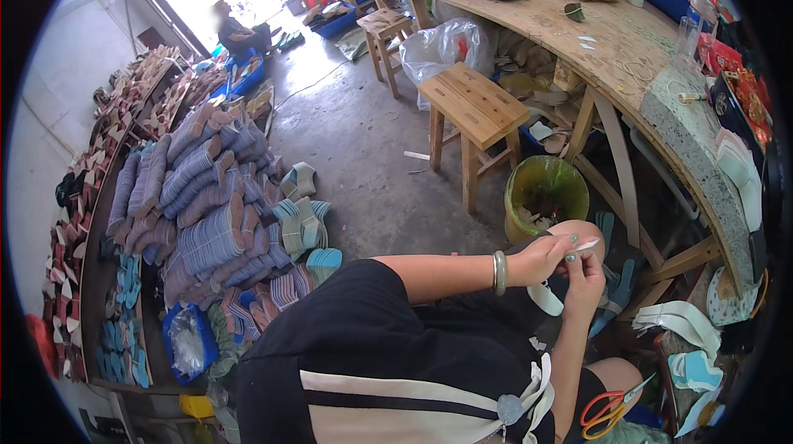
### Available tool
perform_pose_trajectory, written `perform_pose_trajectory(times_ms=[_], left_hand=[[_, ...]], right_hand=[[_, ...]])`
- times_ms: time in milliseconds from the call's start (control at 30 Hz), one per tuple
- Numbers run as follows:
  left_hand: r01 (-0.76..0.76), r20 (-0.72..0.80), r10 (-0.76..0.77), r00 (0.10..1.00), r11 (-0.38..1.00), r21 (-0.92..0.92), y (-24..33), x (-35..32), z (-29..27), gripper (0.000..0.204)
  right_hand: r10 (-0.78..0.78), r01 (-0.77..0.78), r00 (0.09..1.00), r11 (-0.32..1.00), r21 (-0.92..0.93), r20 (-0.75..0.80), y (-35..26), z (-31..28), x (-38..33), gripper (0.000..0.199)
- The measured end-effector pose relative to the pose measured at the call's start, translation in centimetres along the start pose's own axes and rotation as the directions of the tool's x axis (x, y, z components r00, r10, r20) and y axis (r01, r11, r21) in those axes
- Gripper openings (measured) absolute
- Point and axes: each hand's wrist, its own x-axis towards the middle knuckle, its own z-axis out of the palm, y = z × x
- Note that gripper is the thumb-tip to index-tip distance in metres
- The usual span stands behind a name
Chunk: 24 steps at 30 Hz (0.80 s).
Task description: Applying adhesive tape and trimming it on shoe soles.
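My left hand (538, 262), with a bangle at its wrist, is closed in a pinch on a small white piece (587, 244), thin and pale. Right beside it my right hand (584, 279) has its fingertips pressed together at the same piece; what lies between them is mostly hidden. Just below the hands shows a white insole-shaped piece (545, 300); whether a hand holds it or it rests on my leg, I cannot tell. Scissors (610, 413) with red and orange handles lie by my right thigh, blades pointing up and away.
A green bin (510, 196) with scraps stands beyond my knees, near a wooden stool (475, 101). The workbench (570, 27) curves along the right, bearing stacked insoles. Bundled striped insoles (206, 237) are heaped at left. White and blue pieces (694, 371) lie at right. A person (235, 31) sits near the doorway.
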Motion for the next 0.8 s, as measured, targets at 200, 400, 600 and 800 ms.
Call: perform_pose_trajectory(times_ms=[200,400,600,800], left_hand=[[0.076,0.040,-0.069,0.997,0.967,-0.242,0.4,-0.3,1.1,0.045],[0.018,-0.017,-0.023,1.000,0.967,-0.254,0.0,-0.3,1.5,0.042],[0.113,-0.131,-0.199,0.971,0.868,-0.484,-2.0,0.1,0.9,0.038],[0.094,-0.296,-0.666,0.685,0.483,-0.870,-7.7,1.8,-4.2,0.031]], right_hand=[[0.015,-0.010,0.995,0.999,0.053,-0.097,-0.6,0.0,-0.4,0.018],[0.026,-0.008,0.995,0.984,0.181,-0.095,0.9,-0.4,0.0,0.018],[0.038,-0.025,0.991,0.994,0.108,-0.126,0.9,0.8,0.0,0.015],[-0.172,0.229,0.922,0.965,0.130,-0.347,-4.2,-1.1,-0.7,0.013]])
